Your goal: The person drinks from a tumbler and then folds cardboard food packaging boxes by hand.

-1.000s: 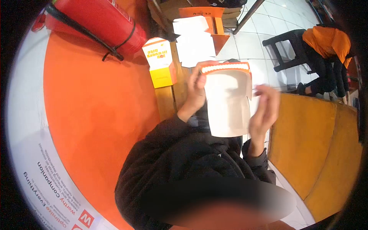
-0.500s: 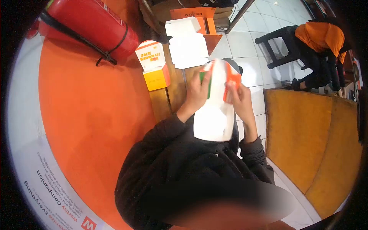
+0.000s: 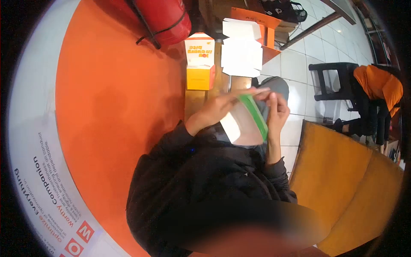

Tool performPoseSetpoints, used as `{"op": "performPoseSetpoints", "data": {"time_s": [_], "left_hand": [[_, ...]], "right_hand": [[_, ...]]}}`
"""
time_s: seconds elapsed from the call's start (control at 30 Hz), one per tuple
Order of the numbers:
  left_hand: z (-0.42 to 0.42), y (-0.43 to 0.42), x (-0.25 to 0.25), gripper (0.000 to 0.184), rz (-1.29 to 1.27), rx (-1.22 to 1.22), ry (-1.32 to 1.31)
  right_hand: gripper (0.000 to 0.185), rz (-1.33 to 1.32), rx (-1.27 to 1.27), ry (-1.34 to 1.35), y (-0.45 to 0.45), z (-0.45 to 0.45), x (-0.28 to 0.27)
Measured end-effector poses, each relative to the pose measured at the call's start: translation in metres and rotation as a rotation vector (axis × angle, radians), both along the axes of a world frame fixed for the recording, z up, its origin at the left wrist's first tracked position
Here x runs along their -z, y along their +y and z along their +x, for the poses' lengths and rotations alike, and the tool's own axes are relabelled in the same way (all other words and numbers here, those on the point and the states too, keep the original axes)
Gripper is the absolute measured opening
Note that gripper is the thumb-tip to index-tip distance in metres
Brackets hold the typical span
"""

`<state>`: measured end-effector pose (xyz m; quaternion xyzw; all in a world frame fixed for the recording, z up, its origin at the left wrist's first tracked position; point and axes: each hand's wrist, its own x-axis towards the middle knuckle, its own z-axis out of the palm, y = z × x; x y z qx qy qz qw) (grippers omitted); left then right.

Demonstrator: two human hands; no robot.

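Note:
A partly folded cardboard food box (image 3: pixel 245 128), white inside with a green side panel, is held up over my lap. My left hand (image 3: pixel 217 108) grips its far edge from the left, fingers stretched along the top and somewhat blurred. At the far right corner my right hand (image 3: pixel 277 110) is closed on the box, thumb and fingers pinching the edge. Beyond both hands a white unfolded carton (image 3: pixel 242 58) lies on the wooden bench, its flaps spread. Left of that carton stands a yellow and white printed box (image 3: pixel 200 77).
A red fire extinguisher (image 3: pixel 169 21) lies at the top left by the orange wall panel (image 3: pixel 111 107). An orange carton (image 3: pixel 267 36) sits behind the white one. On the right are a black stool (image 3: pixel 332 79), a person in dark clothes, and a brown board (image 3: pixel 338 171).
The box has turned and tilted, so its green side now faces right; its orange side no longer shows. My view has shifted left, and both hands have moved to the box's far edge.

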<state>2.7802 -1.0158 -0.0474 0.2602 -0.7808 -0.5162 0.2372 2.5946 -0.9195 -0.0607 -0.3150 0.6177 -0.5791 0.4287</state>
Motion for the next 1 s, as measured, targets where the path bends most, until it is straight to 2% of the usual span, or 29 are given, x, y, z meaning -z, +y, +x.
{"op": "performPoseSetpoints", "data": {"time_s": [0.07, 0.1, 0.17, 0.2, 0.23, 0.33, 0.4, 0.43, 0.53, 0.57, 0.6, 0.67, 0.77, 0.87, 0.97, 1.0], "left_hand": [[0.012, -0.002, 0.012, 0.039, 0.235, -0.303, -0.092], [0.014, -0.001, 0.017, 0.036, 0.2, -0.264, -0.077], [0.016, -0.001, 0.027, 0.03, 0.135, -0.183, -0.053], [0.019, -0.006, 0.036, 0.031, 0.531, -0.214, 0.236], [0.021, -0.015, 0.048, 0.033, 0.92, -0.241, 0.539], [0.069, -0.021, 0.108, 0.038, 0.776, -0.481, 0.467], [0.084, -0.032, 0.11, 0.038, 1.34, -0.66, 1.021], [0.089, -0.03, 0.11, 0.041, 1.21, -0.64, 1.033], [0.075, -0.019, 0.13, 0.048, 0.55, -0.933, 0.384], [0.07, -0.019, 0.126, 0.05, 0.58, -0.98, 0.341], [0.066, -0.02, 0.127, 0.048, 0.664, -1.041, 0.351], [0.058, -0.027, 0.13, 0.045, 0.834, -1.16, 0.376], [0.061, -0.036, 0.194, 0.041, 0.652, -1.149, 0.3], [0.079, -0.047, 0.201, 0.045, 0.56, -0.834, 0.033], [0.072, -0.043, 0.201, 0.05, 0.496, -1.019, -0.026], [0.072, -0.044, 0.212, 0.051, 0.365, -1.047, -0.165]], "right_hand": [[0.029, -0.134, 0.216, 0.153, -0.022, 0.003, 0.003], [0.031, -0.151, 0.124, -0.125, -0.029, 0.011, 0.006], [0.03, 0.016, -0.082, -0.172, -0.031, 0.011, 0.042], [0.029, 0.101, -0.188, -0.191, -0.037, 0.016, 0.04], [0.029, 0.054, -0.127, -0.232, -0.041, 0.022, 0.036], [0.026, -0.033, -0.102, -0.012, -0.058, 0.01, 0.032], [0.023, 0.03, -0.176, 0.3, -0.074, 0.009, 0.017], [0.022, 0.064, -0.205, 0.451, -0.079, 0.011, 0.013], [0.018, -0.102, -0.303, 0.711, -0.103, 0.038, 0.013], [0.016, -0.173, -0.352, 0.709, -0.11, 0.045, 0.026], [0.017, -0.072, -0.418, 0.847, -0.116, 0.053, 0.028], [0.022, -0.201, -0.453, 0.997, -0.13, 0.062, 0.045], [0.029, -0.345, -0.488, 1.069, -0.152, 0.069, 0.075], [0.03, -0.279, -0.58, 1.082, -0.167, 0.074, 0.082], [0.023, -0.194, -0.564, 1.062, -0.182, 0.072, 0.083], [0.022, -0.156, -0.564, 1.044, -0.183, 0.073, 0.084]]}}
